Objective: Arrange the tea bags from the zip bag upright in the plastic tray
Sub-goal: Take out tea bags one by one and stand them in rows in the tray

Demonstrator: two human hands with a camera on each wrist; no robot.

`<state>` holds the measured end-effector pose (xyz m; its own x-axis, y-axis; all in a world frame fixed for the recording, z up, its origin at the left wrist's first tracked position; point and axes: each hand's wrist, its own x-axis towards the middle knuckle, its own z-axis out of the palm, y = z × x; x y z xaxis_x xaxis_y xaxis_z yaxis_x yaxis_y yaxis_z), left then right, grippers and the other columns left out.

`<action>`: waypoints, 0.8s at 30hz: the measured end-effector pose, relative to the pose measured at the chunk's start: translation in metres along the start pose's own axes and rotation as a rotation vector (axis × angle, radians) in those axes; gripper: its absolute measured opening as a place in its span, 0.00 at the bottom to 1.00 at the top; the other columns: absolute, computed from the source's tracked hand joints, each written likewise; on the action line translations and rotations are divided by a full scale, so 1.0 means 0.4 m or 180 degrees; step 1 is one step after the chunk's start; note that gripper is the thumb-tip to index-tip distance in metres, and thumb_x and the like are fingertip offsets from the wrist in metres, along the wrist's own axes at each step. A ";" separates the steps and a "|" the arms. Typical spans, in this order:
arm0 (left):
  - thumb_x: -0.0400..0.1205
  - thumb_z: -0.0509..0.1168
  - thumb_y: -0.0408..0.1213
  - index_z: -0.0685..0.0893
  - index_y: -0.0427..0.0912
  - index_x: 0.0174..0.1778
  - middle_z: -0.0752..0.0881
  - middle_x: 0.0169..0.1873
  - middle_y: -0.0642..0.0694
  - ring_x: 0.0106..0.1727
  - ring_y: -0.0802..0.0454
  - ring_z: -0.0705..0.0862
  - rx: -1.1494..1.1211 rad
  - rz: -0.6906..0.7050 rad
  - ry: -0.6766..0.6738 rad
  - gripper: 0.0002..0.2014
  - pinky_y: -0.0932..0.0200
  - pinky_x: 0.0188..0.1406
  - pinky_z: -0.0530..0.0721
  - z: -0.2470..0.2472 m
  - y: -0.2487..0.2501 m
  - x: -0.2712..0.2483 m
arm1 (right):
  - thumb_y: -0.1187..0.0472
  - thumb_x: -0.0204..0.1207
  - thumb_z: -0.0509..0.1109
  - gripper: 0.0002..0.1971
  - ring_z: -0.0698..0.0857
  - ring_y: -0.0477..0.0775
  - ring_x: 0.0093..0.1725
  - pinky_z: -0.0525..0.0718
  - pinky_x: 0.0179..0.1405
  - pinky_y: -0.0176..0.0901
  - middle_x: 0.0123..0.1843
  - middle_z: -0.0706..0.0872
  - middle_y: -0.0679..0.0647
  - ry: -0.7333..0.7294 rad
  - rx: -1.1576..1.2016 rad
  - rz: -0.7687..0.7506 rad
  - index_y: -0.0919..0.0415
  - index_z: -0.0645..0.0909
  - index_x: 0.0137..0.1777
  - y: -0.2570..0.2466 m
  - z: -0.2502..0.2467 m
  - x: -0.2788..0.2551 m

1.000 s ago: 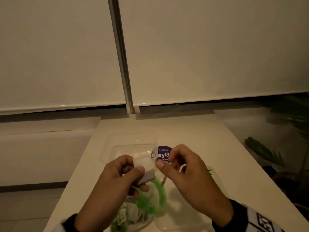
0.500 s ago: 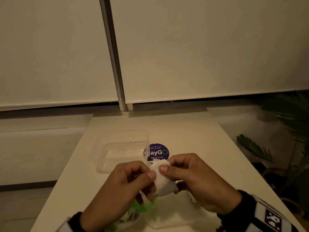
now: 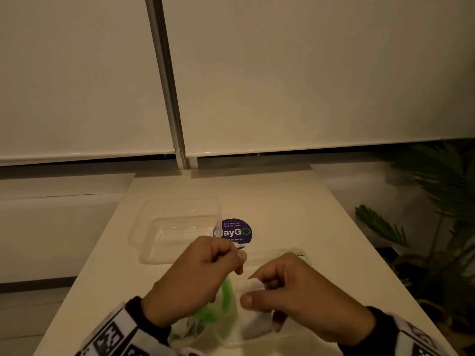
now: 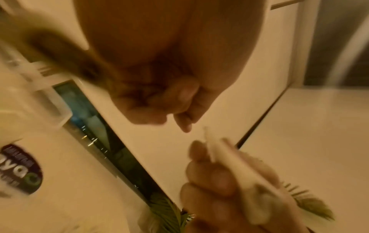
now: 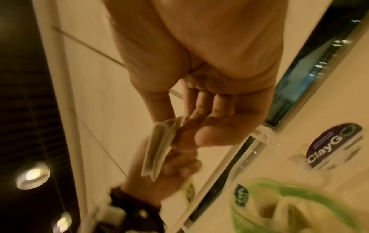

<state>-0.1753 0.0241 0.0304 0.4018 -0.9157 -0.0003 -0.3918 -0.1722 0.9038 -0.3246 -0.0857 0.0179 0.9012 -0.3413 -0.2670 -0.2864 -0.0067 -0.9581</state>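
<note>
Two hands [image 3: 203,276] [image 3: 300,296], one tea bag [image 3: 250,285], one plastic tray [image 3: 154,227], one zip bag [image 3: 226,299], one sticker [image 3: 235,231].

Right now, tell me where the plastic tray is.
In the head view the plastic tray lies on the table, left of centre, beyond the left hand and just left of the purple round sticker.

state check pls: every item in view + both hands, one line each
tea bag: off the table, pinched by the right hand
right hand: pinches the tea bag
left hand: fingers curled, apart from the tea bag; any hold unclear
zip bag: lying on the table under the hands, green mouth open
plastic tray: on the table, no tea bags in it
round sticker: flat on the table, beside the tray
</note>
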 end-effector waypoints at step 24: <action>0.74 0.76 0.31 0.94 0.51 0.35 0.88 0.43 0.52 0.40 0.53 0.87 -0.0302 0.0068 -0.0164 0.08 0.61 0.31 0.83 0.070 -0.086 -0.031 | 0.56 0.64 0.79 0.13 0.83 0.55 0.34 0.77 0.27 0.40 0.40 0.88 0.61 0.0097 0.0965 -0.0172 0.65 0.90 0.44 -0.066 -0.054 0.020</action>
<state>-0.1900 0.0313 -0.0124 0.3501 -0.9367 -0.0004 -0.3187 -0.1195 0.9403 -0.3169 -0.1085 0.0434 0.9010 -0.3761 -0.2160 -0.1242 0.2535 -0.9593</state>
